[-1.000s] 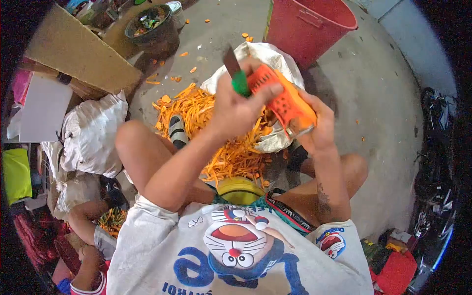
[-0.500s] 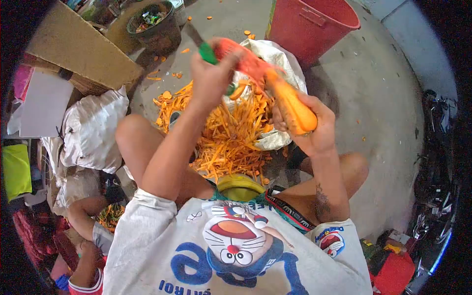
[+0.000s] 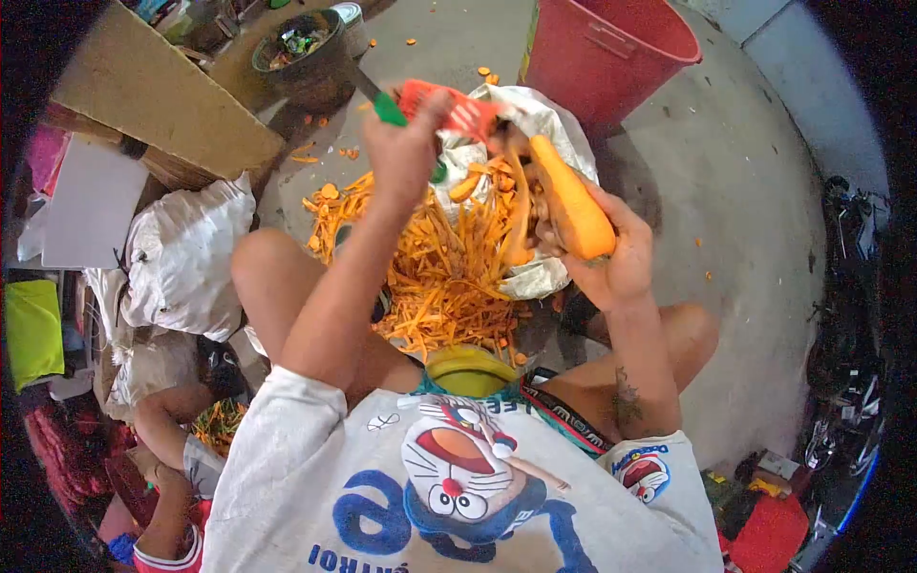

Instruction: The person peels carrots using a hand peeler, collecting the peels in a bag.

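Note:
My left hand is closed round a red peeler, blurred by motion, and a green-handled knife whose dark blade points up and left. In my right hand is a large carrot, mostly bright orange with some darker skin. A long strip of peel hangs between the peeler and the carrot. Beneath both hands lies a heap of orange peelings, partly on a white sack.
A red bucket stands beyond the sack, and a dark bin holds rubbish at the far left. White sacks and cardboard are on the left. A yellow container sits between my legs. Another person's arm shows at lower left.
The peeler has drawn back slightly up and left from the carrot. More bright orange flesh shows on the carrot, and a long peel strip now hangs beside it.

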The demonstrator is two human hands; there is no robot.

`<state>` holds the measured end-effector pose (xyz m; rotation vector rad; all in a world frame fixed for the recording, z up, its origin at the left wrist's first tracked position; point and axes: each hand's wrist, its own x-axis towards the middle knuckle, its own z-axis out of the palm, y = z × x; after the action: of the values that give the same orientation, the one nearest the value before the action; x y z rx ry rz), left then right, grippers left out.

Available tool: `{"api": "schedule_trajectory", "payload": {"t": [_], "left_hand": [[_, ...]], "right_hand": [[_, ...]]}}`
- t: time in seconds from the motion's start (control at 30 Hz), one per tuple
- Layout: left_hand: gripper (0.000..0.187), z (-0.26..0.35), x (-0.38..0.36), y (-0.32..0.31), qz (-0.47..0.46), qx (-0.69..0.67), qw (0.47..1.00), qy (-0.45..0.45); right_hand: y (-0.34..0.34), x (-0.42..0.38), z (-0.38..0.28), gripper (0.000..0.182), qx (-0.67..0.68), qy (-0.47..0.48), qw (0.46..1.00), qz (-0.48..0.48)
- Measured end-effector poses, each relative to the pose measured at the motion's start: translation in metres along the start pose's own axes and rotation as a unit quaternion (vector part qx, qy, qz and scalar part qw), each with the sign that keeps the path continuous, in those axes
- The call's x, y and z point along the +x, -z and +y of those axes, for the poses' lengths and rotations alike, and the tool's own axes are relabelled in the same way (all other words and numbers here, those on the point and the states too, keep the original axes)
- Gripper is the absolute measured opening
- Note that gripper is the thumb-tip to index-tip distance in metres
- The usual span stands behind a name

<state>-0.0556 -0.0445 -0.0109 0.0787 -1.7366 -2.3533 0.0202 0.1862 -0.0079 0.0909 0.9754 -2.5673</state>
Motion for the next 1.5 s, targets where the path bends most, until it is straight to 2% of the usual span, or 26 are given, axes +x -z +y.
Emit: {"api": "schedule_trajectory", "payload": {"t": [0.07,0.17,0.2,0.27,0.3,0.37,0.43,0.5,0.53,0.57,0.6,0.7,0.77,0.8,0.87,0.93,1.0,1.07,1.1,1.17,1.2,1.27,1.33,1.4,1.47,1.5], "left_hand": [[0.022,-0.004,-0.031,-0.019,-0.065,0.084,0.993,-0.052],[0.022,0.003,-0.055,-0.032,-0.159,0.027,0.980,-0.119],[0.020,0.006,-0.038,-0.022,-0.145,0.057,0.984,-0.084],[0.019,-0.003,0.001,0.001,-0.022,0.052,0.998,-0.036],[0.019,-0.008,0.008,0.007,-0.022,0.054,0.997,-0.040],[0.018,0.000,0.014,0.006,0.032,-0.013,0.999,-0.035],[0.019,0.006,-0.028,-0.016,-0.065,0.019,0.996,-0.054],[0.020,0.010,-0.045,-0.032,-0.119,0.004,0.990,-0.074],[0.020,0.009,-0.045,-0.032,-0.123,0.005,0.989,-0.081],[0.020,0.007,-0.044,-0.030,-0.125,0.008,0.988,-0.087],[0.019,-0.002,-0.022,-0.017,-0.063,0.033,0.994,-0.082],[0.019,-0.008,0.012,0.010,0.018,0.042,0.998,-0.049],[0.020,0.001,-0.002,0.004,-0.004,0.035,0.999,-0.019],[0.020,0.005,-0.023,-0.014,-0.031,0.054,0.996,-0.056],[0.020,0.013,-0.056,-0.031,-0.156,0.056,0.978,-0.124],[0.018,0.011,-0.045,-0.025,-0.150,0.038,0.986,-0.064],[0.018,-0.007,-0.010,-0.005,-0.099,0.056,0.991,-0.076],[0.022,-0.010,0.015,0.009,0.022,-0.007,0.998,-0.063],[0.022,-0.010,0.014,0.009,0.020,-0.007,0.998,-0.067],[0.022,-0.003,-0.004,0.000,-0.003,0.024,1.000,-0.004],[0.024,-0.002,-0.024,-0.017,-0.027,0.013,0.998,-0.059],[0.024,0.009,-0.051,-0.027,-0.160,0.024,0.982,-0.094],[0.023,0.004,-0.027,-0.015,-0.087,0.047,0.991,-0.092],[0.019,-0.011,0.003,0.005,-0.045,0.041,0.996,-0.071],[0.015,-0.003,0.012,0.003,0.040,-0.032,0.997,-0.058],[0.017,-0.001,0.002,-0.001,0.021,0.049,0.997,-0.063]], "right_hand": [[0.007,0.006,0.000,0.047,0.023,-0.002,0.999,0.042],[-0.009,0.002,-0.002,0.043,-0.008,0.009,0.999,0.031],[0.001,-0.001,-0.001,0.043,-0.009,0.002,0.999,0.034],[0.022,-0.002,-0.004,0.044,0.043,-0.091,0.986,-0.135],[0.002,-0.008,0.001,0.047,-0.030,-0.026,0.999,0.032],[0.001,-0.003,0.000,0.049,0.016,-0.019,1.000,-0.001],[-0.006,0.000,-0.004,0.051,0.062,-0.010,0.998,-0.025],[-0.026,-0.002,-0.008,0.051,-0.019,0.012,0.995,0.095],[-0.022,-0.003,-0.007,0.051,-0.021,0.007,0.995,0.098],[-0.017,-0.005,-0.005,0.052,-0.013,0.000,0.999,0.033],[-0.013,-0.006,-0.003,0.053,-0.002,-0.005,0.999,-0.034],[-0.006,-0.007,-0.005,0.055,0.002,-0.043,0.997,-0.063],[-0.007,0.002,-0.005,0.056,-0.029,-0.002,0.999,-0.025],[-0.008,0.003,-0.003,0.057,-0.055,0.034,0.998,0.024],[-0.021,0.001,-0.006,0.058,-0.061,0.035,0.997,0.012],[-0.017,-0.003,-0.005,0.059,-0.068,0.021,0.997,-0.003],[-0.003,-0.005,-0.005,0.058,-0.015,-0.042,0.994,-0.101],[-0.011,-0.008,-0.006,0.058,-0.012,-0.031,0.997,-0.076],[-0.014,-0.008,-0.008,0.058,-0.008,-0.022,0.999,-0.048],[-0.011,-0.002,-0.010,0.059,-0.018,-0.009,0.999,-0.026],[-0.008,-0.001,-0.009,0.059,-0.024,-0.001,1.000,0.004],[-0.036,-0.005,-0.011,0.059,-0.036,0.000,0.998,0.047],[-0.042,-0.011,-0.008,0.058,-0.051,-0.011,0.995,0.087],[-0.033,-0.013,-0.008,0.057,-0.040,-0.028,0.999,0.022],[-0.017,-0.008,-0.007,0.056,-0.039,-0.024,0.999,0.023],[-0.007,-0.004,-0.006,0.054,-0.038,-0.022,0.999,0.031]]}}
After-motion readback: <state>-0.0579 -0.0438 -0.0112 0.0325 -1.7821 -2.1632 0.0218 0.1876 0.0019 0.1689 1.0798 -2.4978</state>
